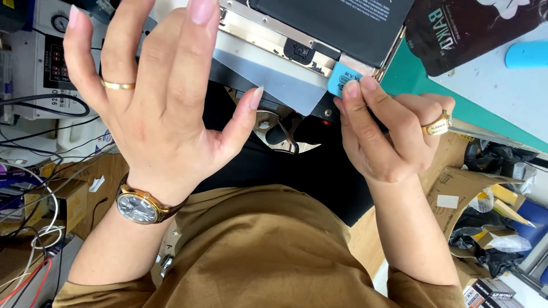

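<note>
The thin grey plastic sheet (273, 80) lay slid under the lower edge of the opened flat device (319, 28), its free part sticking out toward me over the edge of the green bench (456, 105), and at its right corner sat the small blue plastic pry card (342, 78). My right hand (388, 137) had that card in a narrow grip, thumb and forefinger pinched on its near end, the tip wedged against the metal frame just beside the dark panel of the device. My left hand (154, 97) was wide open and held nothing; the fingers were spread above the device's left part, and only the thumb tip came close to the grey sheet, though I could not tell whether it touched. I judged the step in hand to be the prying along the frame's edge, with the sheet keeping the gap open. The next move, as I read it, called for a steady, shallow push of the card along the seam, kept flat so it would not dig into the dark panel, and for my left hand to come down and brace the device. Off to the left stood a white control box (40, 63) with tangled cables (34, 188); cardboard boxes (474, 188) lay lower right.
</note>
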